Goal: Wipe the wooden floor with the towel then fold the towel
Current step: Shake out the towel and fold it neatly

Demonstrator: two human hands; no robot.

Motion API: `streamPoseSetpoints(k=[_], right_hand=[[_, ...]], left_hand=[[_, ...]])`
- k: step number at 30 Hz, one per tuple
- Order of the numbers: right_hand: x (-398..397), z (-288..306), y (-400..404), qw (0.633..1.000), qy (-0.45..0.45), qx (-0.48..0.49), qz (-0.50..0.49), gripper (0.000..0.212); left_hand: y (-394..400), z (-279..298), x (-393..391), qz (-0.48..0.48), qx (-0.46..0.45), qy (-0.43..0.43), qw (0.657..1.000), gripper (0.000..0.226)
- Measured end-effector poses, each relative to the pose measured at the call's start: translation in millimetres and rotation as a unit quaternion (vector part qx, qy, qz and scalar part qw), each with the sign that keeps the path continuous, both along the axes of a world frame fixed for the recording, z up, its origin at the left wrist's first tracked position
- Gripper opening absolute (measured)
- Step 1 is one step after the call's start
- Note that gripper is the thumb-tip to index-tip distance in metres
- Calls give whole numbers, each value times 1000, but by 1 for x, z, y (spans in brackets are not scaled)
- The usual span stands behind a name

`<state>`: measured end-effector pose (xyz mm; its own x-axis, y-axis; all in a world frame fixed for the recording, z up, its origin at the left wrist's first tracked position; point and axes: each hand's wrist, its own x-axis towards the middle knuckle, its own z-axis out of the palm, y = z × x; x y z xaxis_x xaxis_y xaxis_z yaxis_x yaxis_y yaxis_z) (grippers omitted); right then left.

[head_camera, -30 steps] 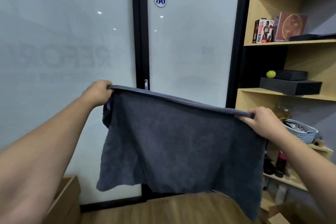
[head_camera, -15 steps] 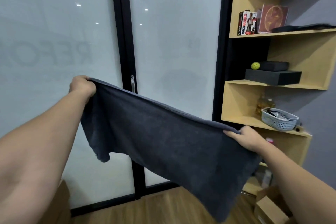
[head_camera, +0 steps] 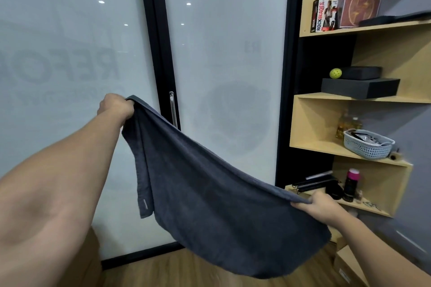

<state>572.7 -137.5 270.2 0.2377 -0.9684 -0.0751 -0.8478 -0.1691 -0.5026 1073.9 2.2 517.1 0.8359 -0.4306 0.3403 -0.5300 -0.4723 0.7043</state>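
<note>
A dark grey towel [head_camera: 210, 198] hangs in the air in front of me, stretched slantwise between both hands. My left hand [head_camera: 115, 107] grips its upper left corner, raised high near the glass door. My right hand [head_camera: 320, 206] pinches the other top corner, much lower and further right. The cloth sags in a curve between them and its lower edge droops above the wooden floor [head_camera: 186, 270], which shows along the bottom of the view.
A frosted glass door [head_camera: 224, 53] with a metal handle [head_camera: 172, 109] and black frame stands ahead. Wooden shelves [head_camera: 349, 149] at right hold boxes, a grey basket [head_camera: 368, 144] and bottles. Cardboard boxes [head_camera: 347, 263] sit on the floor at lower right.
My right hand has dropped lower while the left stayed high, so the towel went from nearly level to steeply slanted and sagging. The view has shifted toward the shelves.
</note>
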Motion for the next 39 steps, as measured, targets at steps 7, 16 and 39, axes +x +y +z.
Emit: streamPoseSetpoints(k=[7,16,39], right_hand=[[47,69,8,942,-242,232,-18,29],[111,114,23,879,-432,199,-33,39],[154,163,61,876,-472,-46,93,17]], left_hand=[[-1,12,-20,-124,188,108,968,18],[-9,-26,-63,-267,220,268,899,21],[-50,-24,-180,-503,-25,372,780,17]])
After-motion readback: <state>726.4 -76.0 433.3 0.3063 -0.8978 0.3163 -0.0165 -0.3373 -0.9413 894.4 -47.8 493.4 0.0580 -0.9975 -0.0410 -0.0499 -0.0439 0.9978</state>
